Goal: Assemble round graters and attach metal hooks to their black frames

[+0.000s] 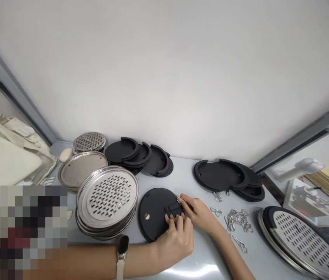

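Observation:
A black round plastic holder (155,221) lies on the grey table in front of me, with a raised rectangular clip part on its face. My left hand (177,235), with a watch on that wrist, has curled fingers pressed on the holder beside this part. At the holder's right edge, my right hand (198,212) pinches a small metal wire clip (178,199); only its looped end shows. Several similar wire clips (238,219) lie in a loose pile to the right. Left of the holder stands a stack of round metal grater discs (110,196).
Behind the graters are flat metal discs (83,169) and a coarse grater disc (89,141). Black holders (123,149) overlap near the wall, with more holders (221,175) at the back right. A grater with a black rim (307,241) leans at the right. Cream bags (4,151) lie left.

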`<state>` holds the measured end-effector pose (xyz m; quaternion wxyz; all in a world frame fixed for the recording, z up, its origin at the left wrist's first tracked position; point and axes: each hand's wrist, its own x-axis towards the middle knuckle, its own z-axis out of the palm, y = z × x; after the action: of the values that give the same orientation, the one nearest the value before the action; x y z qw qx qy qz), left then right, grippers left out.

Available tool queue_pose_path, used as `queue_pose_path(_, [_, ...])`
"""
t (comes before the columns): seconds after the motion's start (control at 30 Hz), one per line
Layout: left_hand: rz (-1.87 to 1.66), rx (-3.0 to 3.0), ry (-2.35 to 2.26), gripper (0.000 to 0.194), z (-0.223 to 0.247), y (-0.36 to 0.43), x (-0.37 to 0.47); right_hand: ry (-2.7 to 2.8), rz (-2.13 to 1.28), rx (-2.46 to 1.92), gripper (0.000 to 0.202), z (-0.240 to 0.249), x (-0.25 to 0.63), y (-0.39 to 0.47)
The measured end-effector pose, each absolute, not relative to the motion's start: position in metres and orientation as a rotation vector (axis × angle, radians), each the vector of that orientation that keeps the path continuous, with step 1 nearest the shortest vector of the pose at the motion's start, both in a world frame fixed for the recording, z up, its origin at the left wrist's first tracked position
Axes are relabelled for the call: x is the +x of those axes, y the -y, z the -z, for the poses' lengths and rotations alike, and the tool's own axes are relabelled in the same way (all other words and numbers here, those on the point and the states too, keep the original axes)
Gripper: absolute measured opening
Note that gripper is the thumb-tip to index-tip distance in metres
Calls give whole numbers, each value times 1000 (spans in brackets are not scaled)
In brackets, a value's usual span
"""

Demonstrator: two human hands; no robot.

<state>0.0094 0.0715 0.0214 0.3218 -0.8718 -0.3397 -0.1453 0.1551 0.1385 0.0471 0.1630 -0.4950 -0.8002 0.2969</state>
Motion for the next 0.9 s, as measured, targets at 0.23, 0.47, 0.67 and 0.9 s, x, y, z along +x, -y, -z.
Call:
queue_pose_path(0.23, [341,-2280,884,29,-17,-70,9,2214,-907,-1397,32,-48,155,-138])
queue_pose_path(0.47, [339,-2300,888,28,-17,-71,9,2185,-942,-1382,29,-51,155,-138])
queue_pose_path(0.67, [389,-2285,889,27,-23,-70,9,2254,-961,-1382,34,-53,158,-139])
queue_pose_path(0.9, [393,-2284,884,27,-27,-71,9,2216,-978,-1378,29,-49,158,-139])
